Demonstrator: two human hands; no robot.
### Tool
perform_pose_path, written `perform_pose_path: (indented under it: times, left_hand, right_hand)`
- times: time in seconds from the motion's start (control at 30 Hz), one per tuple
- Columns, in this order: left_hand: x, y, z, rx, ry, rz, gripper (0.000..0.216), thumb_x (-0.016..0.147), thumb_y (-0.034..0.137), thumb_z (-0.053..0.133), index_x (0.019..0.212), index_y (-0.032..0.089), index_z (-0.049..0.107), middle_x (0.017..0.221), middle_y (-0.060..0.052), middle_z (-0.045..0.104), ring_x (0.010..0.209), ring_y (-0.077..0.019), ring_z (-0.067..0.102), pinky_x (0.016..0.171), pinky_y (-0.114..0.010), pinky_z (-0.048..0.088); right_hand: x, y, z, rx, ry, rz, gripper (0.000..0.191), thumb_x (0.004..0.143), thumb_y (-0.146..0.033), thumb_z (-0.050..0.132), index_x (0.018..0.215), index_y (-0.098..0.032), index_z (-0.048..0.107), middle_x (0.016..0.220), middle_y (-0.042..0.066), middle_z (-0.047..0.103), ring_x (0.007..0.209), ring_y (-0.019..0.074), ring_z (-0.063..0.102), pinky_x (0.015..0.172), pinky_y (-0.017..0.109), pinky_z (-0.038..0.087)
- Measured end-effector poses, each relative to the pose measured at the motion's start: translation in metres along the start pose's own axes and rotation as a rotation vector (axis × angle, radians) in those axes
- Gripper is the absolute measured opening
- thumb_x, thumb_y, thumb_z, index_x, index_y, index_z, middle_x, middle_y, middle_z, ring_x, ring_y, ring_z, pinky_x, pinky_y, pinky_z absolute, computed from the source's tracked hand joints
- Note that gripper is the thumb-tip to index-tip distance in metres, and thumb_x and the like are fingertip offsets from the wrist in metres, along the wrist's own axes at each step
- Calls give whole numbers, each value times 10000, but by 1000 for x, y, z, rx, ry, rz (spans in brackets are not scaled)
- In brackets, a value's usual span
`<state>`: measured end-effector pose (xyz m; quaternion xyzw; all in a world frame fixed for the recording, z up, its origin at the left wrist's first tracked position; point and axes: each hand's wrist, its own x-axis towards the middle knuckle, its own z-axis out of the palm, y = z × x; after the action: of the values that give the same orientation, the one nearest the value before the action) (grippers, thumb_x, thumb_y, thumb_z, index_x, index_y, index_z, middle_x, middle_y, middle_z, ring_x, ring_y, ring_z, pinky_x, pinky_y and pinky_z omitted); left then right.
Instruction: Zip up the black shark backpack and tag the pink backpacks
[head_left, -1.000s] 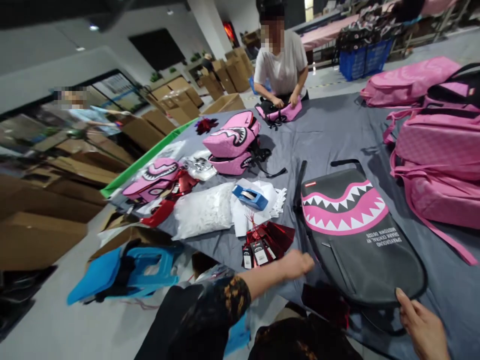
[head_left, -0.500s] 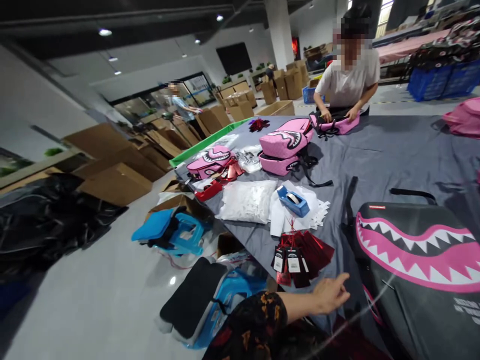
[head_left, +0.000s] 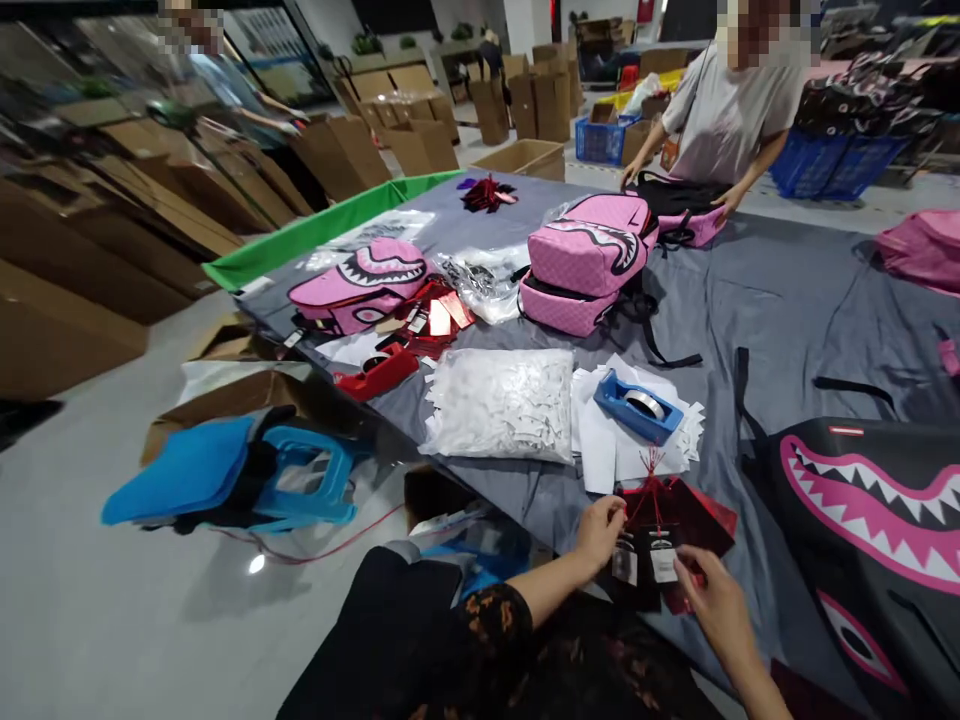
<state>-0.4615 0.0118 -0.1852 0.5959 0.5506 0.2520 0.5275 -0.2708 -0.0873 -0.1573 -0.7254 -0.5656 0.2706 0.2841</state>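
Observation:
A fanned bunch of red and black hang tags (head_left: 660, 535) with red strings lies at the near edge of the table. My left hand (head_left: 600, 535) is closed at the left side of the bunch, thumb and fingertips pinching at a tag's edge. At the right side, my right hand (head_left: 716, 600) has its fingers bent and slightly apart, touching or just over the tag with a white label. Right of the tags lies a black backpack (head_left: 847, 540) with a pink shark-mouth print. A blue tape dispenser (head_left: 637, 405) sits on white paper slips behind them.
A clear bag of white slips (head_left: 501, 405), a red tape dispenser (head_left: 379, 370) and pink backpacks (head_left: 585, 250) are on the grey cloth (head_left: 780, 290). Opposite stands a co-worker (head_left: 731, 110) handling a backpack. A blue stool (head_left: 315, 470) and cardboard boxes (head_left: 420, 150) stand on the floor.
My view has turned left and down. My left hand, stretched out before, is now closed at the hang tags. My right hand has come into view beside them.

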Motion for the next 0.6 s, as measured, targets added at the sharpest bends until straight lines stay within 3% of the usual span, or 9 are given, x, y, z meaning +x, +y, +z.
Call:
perform_pose_path:
  times: [0.1,0.23,0.37,0.47,0.53,0.6]
  left_hand:
    - [26,9,-9,15,-5,-4,284,869,143,474,1059,164,683,996,-59,737,911,-174,664,921,-330,513]
    - [54,30,2,17,-38,-21,252,814,143,562,1025,167,697,1027,-63,716,981,-199,642,990,-353,481]
    - [71,47,18,-23,-48,-101,214,703,252,744,896,176,691,771,5,643,848,-214,629,909,-366,507]
    - [78,52,29,-56,-41,-182,167,666,267,764,761,190,650,597,53,519,695,-198,599,773,-359,526]
    - [81,54,36,-59,-8,-207,155,681,261,732,663,202,590,542,57,444,702,-221,609,768,-385,526]
    - [86,55,39,-62,23,-186,243,704,282,707,580,219,508,519,47,380,784,-270,632,831,-445,517]
  right_hand:
    - [53,-25,24,-297,25,47,412,935,-495,440,1084,-174,651,1050,127,713,996,258,669,826,350,519]
    - [86,-31,38,-596,-146,160,232,952,-313,493,1030,-176,663,997,117,742,949,244,704,679,293,469]
    - [86,-24,28,-594,-180,113,300,965,-283,427,1022,-232,717,956,88,781,836,234,748,608,286,467]
    - [87,-8,21,-569,-136,34,394,948,-371,386,1022,-269,759,939,101,793,840,296,757,696,374,530]
    - [89,4,26,-519,-81,-52,384,909,-400,408,926,-285,774,844,94,791,822,315,757,770,428,545]
    - [90,11,37,-445,-43,-87,325,859,-410,454,833,-313,763,700,69,760,739,316,750,740,443,555]
